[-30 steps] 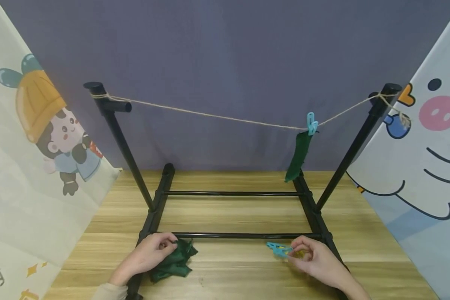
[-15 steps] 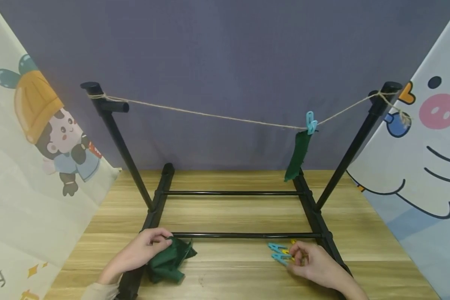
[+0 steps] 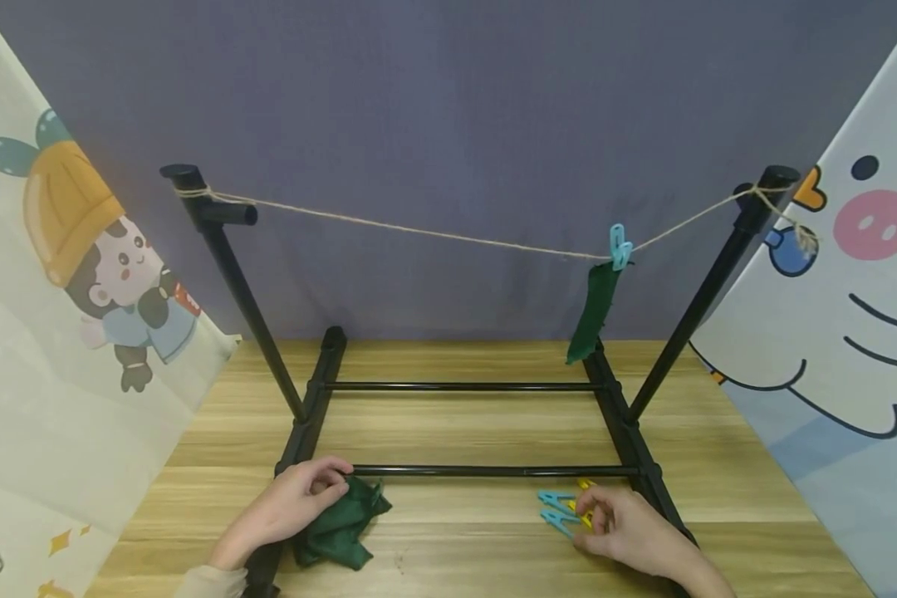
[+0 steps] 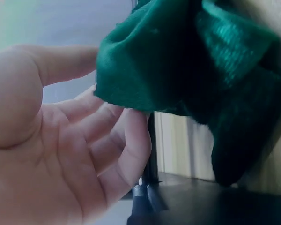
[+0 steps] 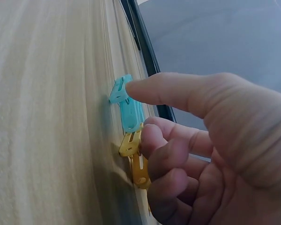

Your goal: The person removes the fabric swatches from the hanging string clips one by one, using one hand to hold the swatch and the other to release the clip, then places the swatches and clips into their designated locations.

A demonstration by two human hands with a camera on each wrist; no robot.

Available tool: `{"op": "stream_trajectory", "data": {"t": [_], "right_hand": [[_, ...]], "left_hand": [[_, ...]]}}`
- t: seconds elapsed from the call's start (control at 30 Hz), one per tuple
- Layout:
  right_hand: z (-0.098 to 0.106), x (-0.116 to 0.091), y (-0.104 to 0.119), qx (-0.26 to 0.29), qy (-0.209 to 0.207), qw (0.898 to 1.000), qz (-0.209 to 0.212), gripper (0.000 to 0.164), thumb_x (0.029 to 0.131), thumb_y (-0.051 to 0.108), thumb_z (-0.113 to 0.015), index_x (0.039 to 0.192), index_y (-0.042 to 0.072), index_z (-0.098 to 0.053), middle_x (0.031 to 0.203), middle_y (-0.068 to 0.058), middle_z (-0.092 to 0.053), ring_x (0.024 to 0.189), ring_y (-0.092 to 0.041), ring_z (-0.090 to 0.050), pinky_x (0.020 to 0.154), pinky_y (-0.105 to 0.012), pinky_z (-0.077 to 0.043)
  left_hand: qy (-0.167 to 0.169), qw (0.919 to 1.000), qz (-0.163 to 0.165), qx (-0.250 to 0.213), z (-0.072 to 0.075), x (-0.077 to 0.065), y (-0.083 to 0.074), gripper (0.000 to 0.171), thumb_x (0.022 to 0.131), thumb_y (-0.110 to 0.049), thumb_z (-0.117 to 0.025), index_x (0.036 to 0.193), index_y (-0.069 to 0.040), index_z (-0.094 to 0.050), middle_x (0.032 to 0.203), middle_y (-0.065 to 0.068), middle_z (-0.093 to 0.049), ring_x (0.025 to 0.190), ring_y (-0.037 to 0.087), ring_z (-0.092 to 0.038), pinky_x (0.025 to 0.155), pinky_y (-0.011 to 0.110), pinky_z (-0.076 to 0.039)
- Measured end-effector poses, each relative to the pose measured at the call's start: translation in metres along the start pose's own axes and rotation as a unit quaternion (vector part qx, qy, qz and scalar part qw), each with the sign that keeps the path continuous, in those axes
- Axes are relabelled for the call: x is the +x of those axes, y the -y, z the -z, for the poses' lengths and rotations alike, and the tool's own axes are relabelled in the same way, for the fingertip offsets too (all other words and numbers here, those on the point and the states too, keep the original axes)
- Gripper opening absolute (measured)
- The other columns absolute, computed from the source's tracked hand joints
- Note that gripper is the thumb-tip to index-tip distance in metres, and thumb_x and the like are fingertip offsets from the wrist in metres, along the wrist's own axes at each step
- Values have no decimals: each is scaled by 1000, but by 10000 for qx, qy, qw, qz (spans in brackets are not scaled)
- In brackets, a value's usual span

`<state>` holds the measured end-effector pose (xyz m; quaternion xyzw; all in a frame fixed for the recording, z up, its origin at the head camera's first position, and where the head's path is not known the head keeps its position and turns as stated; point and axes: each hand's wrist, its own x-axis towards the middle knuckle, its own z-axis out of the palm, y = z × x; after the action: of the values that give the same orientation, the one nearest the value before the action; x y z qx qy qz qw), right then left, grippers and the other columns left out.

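Note:
My left hand [image 3: 295, 502] pinches the upper edge of a crumpled dark green cloth [image 3: 340, 531] at the left front. In the left wrist view the cloth [image 4: 150, 56] rises between thumb and fingers, hiding their tips. On the right, my right hand [image 3: 628, 527] is over a small group of clothespins, two light blue ones [image 3: 556, 519] and yellow ones [image 3: 586, 519] partly under the fingers. The right wrist view has the thumb tip overlapping a blue clothespin [image 5: 130, 110], with the other fingers loosely bent beside a yellow clothespin [image 5: 139, 164].
A black tube frame [image 3: 486, 471] stands on the wooden table [image 3: 456, 531]. Between its two posts sags a twine line [image 3: 419, 233]. From the line's right part hangs a narrow green cloth piece [image 3: 596, 311], clipped by a blue clothespin [image 3: 619, 247]. Printed sheets flank both sides.
The bunched clothespins have spread apart under my right hand, showing two blue ones and more yellow. My left hand and the cloth shifted slightly left and then back.

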<state>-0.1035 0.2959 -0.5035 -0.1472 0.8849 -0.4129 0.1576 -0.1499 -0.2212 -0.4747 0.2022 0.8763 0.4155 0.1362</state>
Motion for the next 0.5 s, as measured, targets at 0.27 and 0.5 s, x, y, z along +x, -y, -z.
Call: {"op": "stream_trajectory", "data": {"t": [0.27, 0.5], "right_hand": [[0, 2, 4, 22, -4, 10000, -15, 31, 93, 31, -83, 109, 7, -70, 74, 9, -62, 56, 1, -49, 50, -19, -40], [7, 4, 12, -320, -441, 9975, 446, 25, 96, 32, -81, 106, 11, -71, 78, 11, -64, 59, 2, -48, 49, -22, -43]], "left_hand": [[-462, 9987, 132, 164, 2, 1, -4, 25, 106, -26, -67, 125, -9, -71, 117, 3, -75, 98, 6, -69, 84, 25, -57], [-708, 9973, 5, 197, 4, 6, -17, 25, 106, -26, -67, 124, -9, -72, 122, 4, -76, 105, 16, -72, 86, 27, -59]]}}
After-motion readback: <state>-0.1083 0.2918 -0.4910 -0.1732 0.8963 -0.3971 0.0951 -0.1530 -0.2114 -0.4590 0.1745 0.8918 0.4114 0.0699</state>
